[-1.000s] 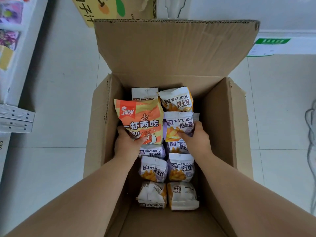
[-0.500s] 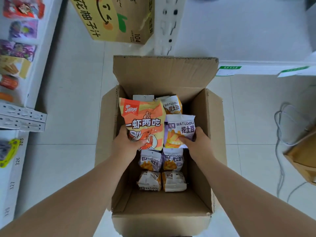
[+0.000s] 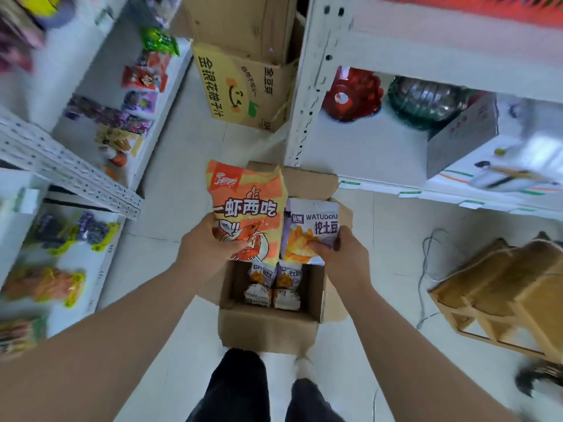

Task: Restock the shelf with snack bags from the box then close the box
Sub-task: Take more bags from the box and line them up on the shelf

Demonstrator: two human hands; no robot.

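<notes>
Cardboard first: nearest you, the open box [image 3: 268, 327] sits on the floor by your feet with four small purple-and-white bags [image 3: 272, 284] left at its bottom. Above it, your left hand [image 3: 210, 248] has its grip closed on the lower edge of the orange shrimp bag [image 3: 248, 208], and your right hand [image 3: 338, 254] pinches the bottom of a purple WATUDOU bag [image 3: 310, 229] — both bags are clear of the box, side by side and touching. Hold them by the sealed hems, not the puffed middles, so nothing gets crushed. Further off, the left shelf [image 3: 100, 263] carries snack packets in rows; that looks like the likely home, though blur hides the labels. Turn towards it, match each bag to its own kind, and set them upright, faces out — one hand at a time. The far flap [image 3: 307, 181] stands open; leave it until the box is emptied.
</notes>
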